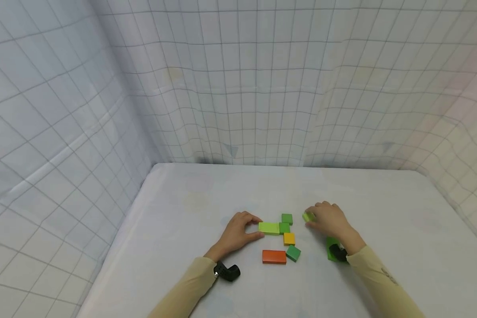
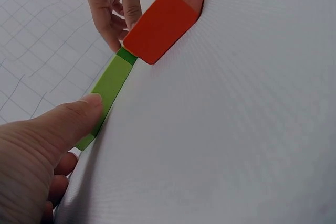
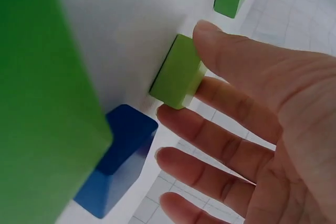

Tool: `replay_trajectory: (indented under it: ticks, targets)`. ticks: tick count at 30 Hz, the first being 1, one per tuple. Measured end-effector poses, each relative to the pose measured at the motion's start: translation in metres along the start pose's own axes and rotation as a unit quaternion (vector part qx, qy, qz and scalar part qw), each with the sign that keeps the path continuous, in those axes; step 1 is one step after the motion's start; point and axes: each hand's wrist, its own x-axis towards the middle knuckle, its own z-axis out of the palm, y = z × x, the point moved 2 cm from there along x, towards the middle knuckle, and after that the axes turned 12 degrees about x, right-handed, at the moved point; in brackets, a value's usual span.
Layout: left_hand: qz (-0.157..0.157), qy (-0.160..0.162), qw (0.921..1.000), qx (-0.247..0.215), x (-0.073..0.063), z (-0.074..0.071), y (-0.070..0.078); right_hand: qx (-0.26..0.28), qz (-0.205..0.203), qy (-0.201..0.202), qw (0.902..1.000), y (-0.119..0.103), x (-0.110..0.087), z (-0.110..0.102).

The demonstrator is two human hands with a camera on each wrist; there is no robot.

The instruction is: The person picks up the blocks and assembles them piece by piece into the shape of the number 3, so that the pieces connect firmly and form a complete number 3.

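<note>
The left arm [image 1: 187,287], in a long tan fabric sleeve, is slanting forward and inward from the bottom of the head view. The bare left hand [image 1: 235,232] is curving into a C, its thumb [image 2: 73,118] lying nearer the body and pinching opposite the fingers. The right arm [image 1: 383,282], in a matching tan sleeve, is slanting forward and inward from the other side. The bare right hand [image 1: 331,221] is arching inward, its thumb [image 3: 228,48] pinching opposite gently bent fingers [image 3: 212,140], which are spreading slightly apart.
</note>
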Motion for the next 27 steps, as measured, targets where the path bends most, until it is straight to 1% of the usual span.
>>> replay_trajectory:
  ticks: [4,11,14,18,23,25,27]
  targets:
    - [0.003,0.0,1.0,0.002,-0.001,0.001,0.001,0.001,-0.009,-0.004,1.0,-0.006,-0.012,0.0]
    - [0.006,0.002,1.0,0.006,0.0,0.0,0.002,0.02,-0.011,-0.018,0.9996,-0.02,-0.042,0.005]
    - [0.004,0.003,1.0,0.003,0.0,-0.002,0.003,0.04,0.005,-0.03,0.9987,-0.029,-0.054,0.008]
    - [-0.001,-0.002,1.0,0.006,0.0,-0.001,0.003,0.077,0.038,-0.044,0.9953,-0.037,-0.071,0.012]
    - [-0.002,-0.003,1.0,0.007,0.001,0.0,0.002,0.13,0.071,-0.04,0.9882,-0.042,-0.087,0.015]
    - [-0.002,-0.002,1.0,0.008,0.001,0.001,0.001,0.143,0.067,-0.045,0.9864,-0.046,-0.09,0.018]
    - [-0.002,-0.002,1.0,0.007,0.001,0.0,0.001,0.147,0.045,-0.057,0.9865,-0.052,-0.093,0.021]
